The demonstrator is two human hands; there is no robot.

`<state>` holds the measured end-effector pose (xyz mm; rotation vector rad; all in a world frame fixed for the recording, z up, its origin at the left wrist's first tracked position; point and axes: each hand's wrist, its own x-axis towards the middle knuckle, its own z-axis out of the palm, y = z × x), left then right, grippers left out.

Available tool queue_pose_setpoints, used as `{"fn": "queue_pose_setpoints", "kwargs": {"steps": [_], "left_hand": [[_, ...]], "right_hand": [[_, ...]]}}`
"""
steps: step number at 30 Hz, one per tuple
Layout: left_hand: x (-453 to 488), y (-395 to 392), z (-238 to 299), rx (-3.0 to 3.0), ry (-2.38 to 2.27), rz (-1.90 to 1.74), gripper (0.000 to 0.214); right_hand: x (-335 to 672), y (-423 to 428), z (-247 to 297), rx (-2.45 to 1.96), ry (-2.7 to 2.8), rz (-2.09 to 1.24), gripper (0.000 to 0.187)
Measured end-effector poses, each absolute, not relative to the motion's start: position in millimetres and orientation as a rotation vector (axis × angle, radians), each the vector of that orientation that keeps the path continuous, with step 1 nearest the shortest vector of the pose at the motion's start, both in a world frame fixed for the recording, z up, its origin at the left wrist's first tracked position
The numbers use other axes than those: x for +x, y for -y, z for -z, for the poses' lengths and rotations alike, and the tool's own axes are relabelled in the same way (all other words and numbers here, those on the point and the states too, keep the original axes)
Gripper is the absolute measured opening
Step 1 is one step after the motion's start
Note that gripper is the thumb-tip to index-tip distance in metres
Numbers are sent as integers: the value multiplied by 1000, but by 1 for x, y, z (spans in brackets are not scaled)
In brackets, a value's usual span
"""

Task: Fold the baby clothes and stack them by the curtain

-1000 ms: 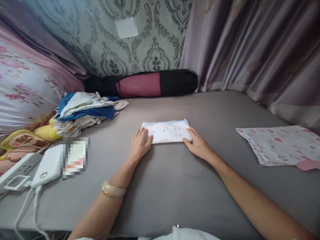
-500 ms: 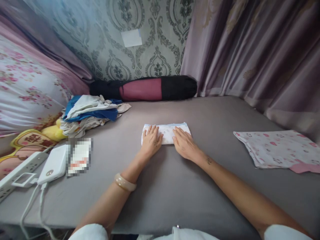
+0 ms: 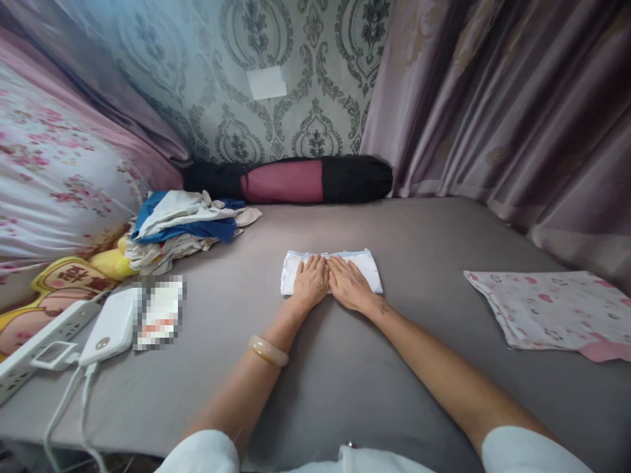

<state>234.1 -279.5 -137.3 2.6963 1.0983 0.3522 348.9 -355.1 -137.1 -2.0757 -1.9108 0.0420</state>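
On smooth grey sheet [image 3: 335, 374]: hands [image 3: 311, 281] [image 3: 348, 284] together, flat on oblong folded white cloth [image 3: 367, 267].

Purple curtains [image 3: 453, 112] are flanking a patterned wall [image 3: 202, 85], bluish light [image 3: 128, 29] is brightening its upper left, and grey cloth [image 3: 424, 253] is stretching flat in front.

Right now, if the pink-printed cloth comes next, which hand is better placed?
Right, I'd judge. The right hand lies flat on the white cloth, on the side nearer the pink-printed cloth. The left hand is farther off, with the right arm between.
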Motion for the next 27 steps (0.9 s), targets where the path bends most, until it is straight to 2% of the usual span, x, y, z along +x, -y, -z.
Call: {"fn": "queue_pose_setpoints", "kwargs": {"steps": [13,23,27], "left_hand": [[233,282,136,2688,-1134,-363,49],[230,280,135,2788,-992,-519,41],[231,280,136,2778,-1005,-470,41]], "right_hand": [[350,357,139,-2053,1885,-31,53],[349,358,137,-2050,1852,21,53],[350,357,138,-2054,1879,12,53]]}}
